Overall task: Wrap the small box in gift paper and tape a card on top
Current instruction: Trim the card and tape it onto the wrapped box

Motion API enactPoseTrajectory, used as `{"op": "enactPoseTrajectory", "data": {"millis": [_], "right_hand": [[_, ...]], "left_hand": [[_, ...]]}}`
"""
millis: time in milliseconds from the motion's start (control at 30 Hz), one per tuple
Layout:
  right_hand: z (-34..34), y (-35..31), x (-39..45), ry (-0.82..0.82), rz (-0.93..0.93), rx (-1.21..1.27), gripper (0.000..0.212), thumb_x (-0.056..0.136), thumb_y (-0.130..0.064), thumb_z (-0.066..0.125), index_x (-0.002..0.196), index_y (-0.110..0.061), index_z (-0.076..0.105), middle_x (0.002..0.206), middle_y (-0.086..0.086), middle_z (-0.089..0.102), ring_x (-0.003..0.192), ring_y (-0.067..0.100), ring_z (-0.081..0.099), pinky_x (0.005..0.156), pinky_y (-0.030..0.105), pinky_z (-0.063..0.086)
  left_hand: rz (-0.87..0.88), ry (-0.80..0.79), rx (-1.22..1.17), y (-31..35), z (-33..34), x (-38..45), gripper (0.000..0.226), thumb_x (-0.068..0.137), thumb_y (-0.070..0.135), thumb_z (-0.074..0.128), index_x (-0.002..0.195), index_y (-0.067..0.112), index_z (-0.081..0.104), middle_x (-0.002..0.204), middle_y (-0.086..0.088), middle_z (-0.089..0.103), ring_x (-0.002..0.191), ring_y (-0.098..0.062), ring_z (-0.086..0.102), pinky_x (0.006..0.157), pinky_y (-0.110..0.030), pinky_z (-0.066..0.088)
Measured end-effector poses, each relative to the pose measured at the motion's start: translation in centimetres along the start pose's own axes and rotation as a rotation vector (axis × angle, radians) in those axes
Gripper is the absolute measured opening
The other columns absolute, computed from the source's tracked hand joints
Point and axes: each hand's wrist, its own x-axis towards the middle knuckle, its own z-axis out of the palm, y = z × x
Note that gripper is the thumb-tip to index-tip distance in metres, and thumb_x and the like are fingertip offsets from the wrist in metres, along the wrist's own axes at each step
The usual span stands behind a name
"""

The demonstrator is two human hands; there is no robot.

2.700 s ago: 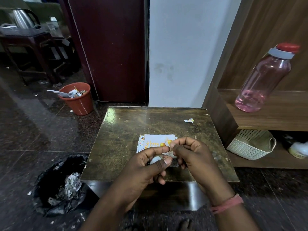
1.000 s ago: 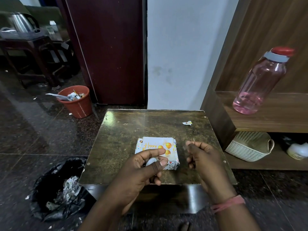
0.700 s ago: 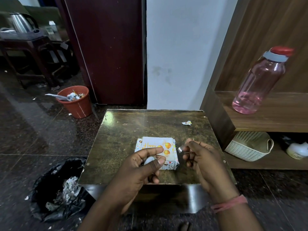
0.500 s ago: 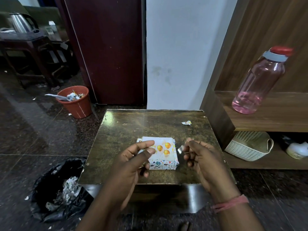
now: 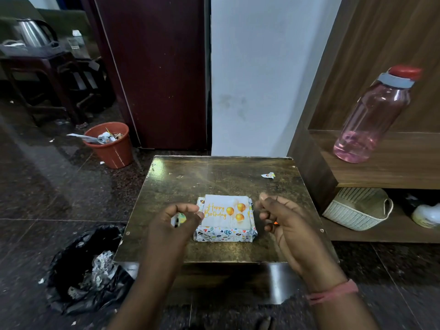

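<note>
Parting from over the white birthday card (image 5: 226, 211) atop the patterned paper-wrapped small box (image 5: 225, 233), my left hand (image 5: 175, 219) at nine o'clock grips a small roll, seemingly tape (image 5: 178, 219), while my right hand (image 5: 277, 214) at three o'clock pinches what I judge, unclearly, a torn strip for the card.

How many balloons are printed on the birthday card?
3, all on the birthday card's right half: one at the left, one upper right, one lower right. None look hidden.

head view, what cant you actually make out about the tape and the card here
- Tape: in the head view, no strip is plainly visible between the left hand and right hand; too thin and clear.
- Left hand: curled fingers hide most of a small object.
- Card: whether it is taped to the wrapped box cannot be told.
</note>
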Motion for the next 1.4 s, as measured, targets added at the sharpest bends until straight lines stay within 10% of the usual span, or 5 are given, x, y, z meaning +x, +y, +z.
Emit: {"op": "enactPoseTrajectory", "data": {"millis": [167,333,667,867,1400], "right_hand": [[0.3,0.3,-0.3,-0.001,-0.078,-0.228,0.015,0.091,-0.027,0.075,0.084,-0.014,0.071,0.079,0.006,0.063,0.070,0.011,0.054,0.062,0.022,0.043],[0.6,0.6,-0.2,-0.014,-0.087,-0.323,0.029,0.081,-0.044,0.076,0.086,-0.016,0.071,0.078,0.007,0.065,0.074,0.018,0.055,0.070,0.040,0.046],[0.2,0.8,0.0,0.011,-0.060,-0.300,0.014,0.092,-0.025,0.075,0.079,-0.021,0.072,0.078,0.005,0.071,0.075,0.021,0.064,0.077,0.044,0.055],[0.2,0.7,-0.1,0.004,-0.069,-0.340,0.016,0.090,-0.031,0.076,0.078,-0.022,0.071,0.085,0.017,0.072,0.076,0.021,0.065,0.077,0.044,0.055],[1.5,-0.6,-1.7,-0.136,-0.166,-0.518,0.017,0.086,-0.042,0.077,0.090,-0.026,0.074,0.088,0.020,0.066,0.070,0.015,0.053,0.067,0.039,0.046]], "left_hand": [[0.110,0.036,0.361,0.7,0.7,-1.2,0.030,0.091,0.030,0.077,0.121,0.030,0.072,0.103,0.027,0.063,0.089,0.003,0.058,0.068,0.005,0.034],[0.203,-0.006,0.479,0.4,1.1,-1.3,0.038,0.092,0.029,0.075,0.130,0.031,0.070,0.131,-0.002,0.065,0.089,0.022,0.042,0.071,0.010,0.030],[0.035,-0.091,0.191,0.6,0.5,-1.0,0.029,0.091,0.028,0.077,0.120,0.033,0.074,0.113,0.029,0.063,0.121,-0.014,0.061,0.089,-0.030,0.045],[0.087,-0.051,0.273,0.3,0.4,-0.8,0.035,0.090,0.027,0.078,0.124,0.032,0.072,0.109,0.027,0.062,0.095,0.019,0.051,0.075,-0.002,0.034],[0.291,-0.015,0.546,-1.5,0.5,0.1,0.025,0.088,0.032,0.079,0.109,0.046,0.076,0.118,0.005,0.065,0.103,0.001,0.056,0.076,0.002,0.032]]}}
